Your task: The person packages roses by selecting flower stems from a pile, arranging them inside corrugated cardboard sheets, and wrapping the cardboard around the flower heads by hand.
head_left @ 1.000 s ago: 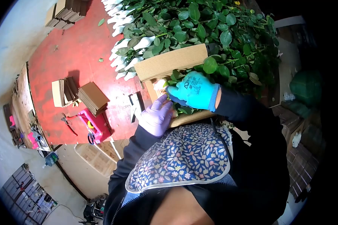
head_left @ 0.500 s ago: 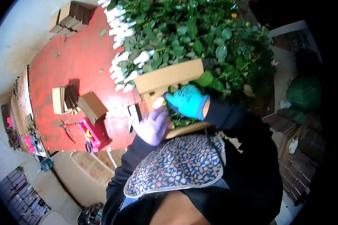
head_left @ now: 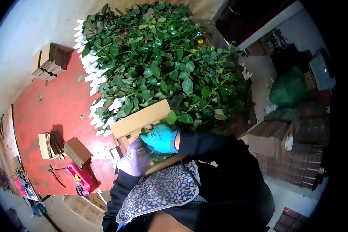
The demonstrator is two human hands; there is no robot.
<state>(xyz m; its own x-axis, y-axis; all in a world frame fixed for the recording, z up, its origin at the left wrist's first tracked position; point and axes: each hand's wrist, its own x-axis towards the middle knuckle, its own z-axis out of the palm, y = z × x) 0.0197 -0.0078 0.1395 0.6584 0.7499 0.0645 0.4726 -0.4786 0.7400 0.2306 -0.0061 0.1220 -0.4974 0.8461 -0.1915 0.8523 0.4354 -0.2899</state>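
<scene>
Since the earlier frames the head camera has been tilting upward, so both hands and the cardboard are now sitting lower and smaller in the picture, and far more of the leafy heap is showing above them.

Head view: the person is standing at a red-topped desk (head_left: 58,112). The left hand (head_left: 134,161), wearing a pale purple glove, is curling around the near end of a bundle of green-leaved flower stems (head_left: 155,154), fingers drawn together on it. The right hand (head_left: 160,138), wearing a turquoise knit glove, is pressing down on the same bundle with fingers bent and close together; whether it is gripping a stem cannot be told. The bundle is lying inside a folded sheet of brown corrugated cardboard (head_left: 137,120), at the desk edge nearest the person, just in front of a floral-patterned apron (head_left: 162,191).

Beyond the cardboard, a large heap of green-leaved stems with white-sleeved buds (head_left: 154,65) is covering the far part of the desk. To the left, small stacks of brown cardboard pieces (head_left: 65,149) are lying on the red surface, with a pink tool (head_left: 80,181) near the desk edge and another stack of cardboard (head_left: 49,61) at the far corner.
</scene>
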